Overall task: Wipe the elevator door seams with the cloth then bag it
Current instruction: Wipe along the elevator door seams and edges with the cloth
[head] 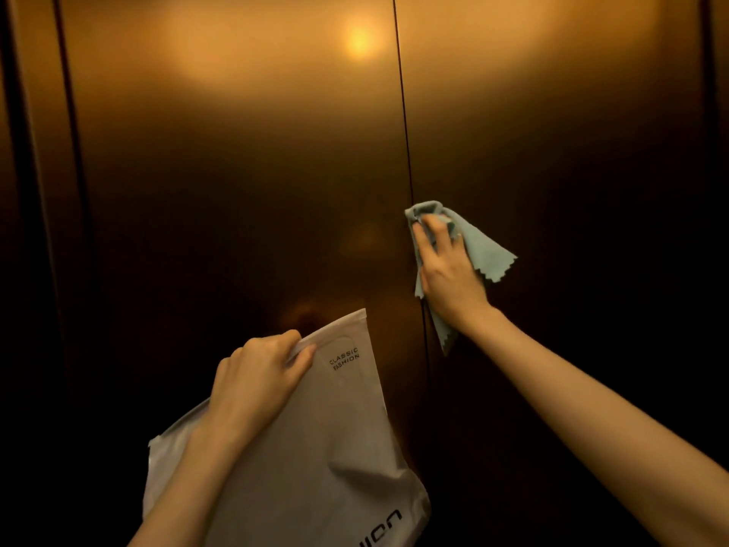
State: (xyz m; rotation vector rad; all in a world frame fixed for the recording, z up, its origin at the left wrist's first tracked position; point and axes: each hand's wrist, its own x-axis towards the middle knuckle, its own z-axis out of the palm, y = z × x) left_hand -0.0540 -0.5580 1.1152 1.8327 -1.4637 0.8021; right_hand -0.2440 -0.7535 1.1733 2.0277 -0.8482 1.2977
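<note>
Two hands busy, right hand point(447, 266) pressing cloth point(479, 246) on vertical door seam point(404, 124), left hand point(260, 373) gripping upright bag point(315, 448)

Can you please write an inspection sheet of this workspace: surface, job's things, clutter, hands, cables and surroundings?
Surface: bronze elevator doors, closed; a lamp reflection glows near the top.
Job's things: pale blue cloth pressed at the centre seam; white plastic bag, printed CLASSIC FASHION, held in front of the left door panel.
Clutter: nothing seen.
Hands: right hand holds the cloth against the seam; left hand grips the bag's top edge with curled fingers.
Cables: nothing seen.
Surroundings: dark door frame at the left; dim, warm light.
</note>
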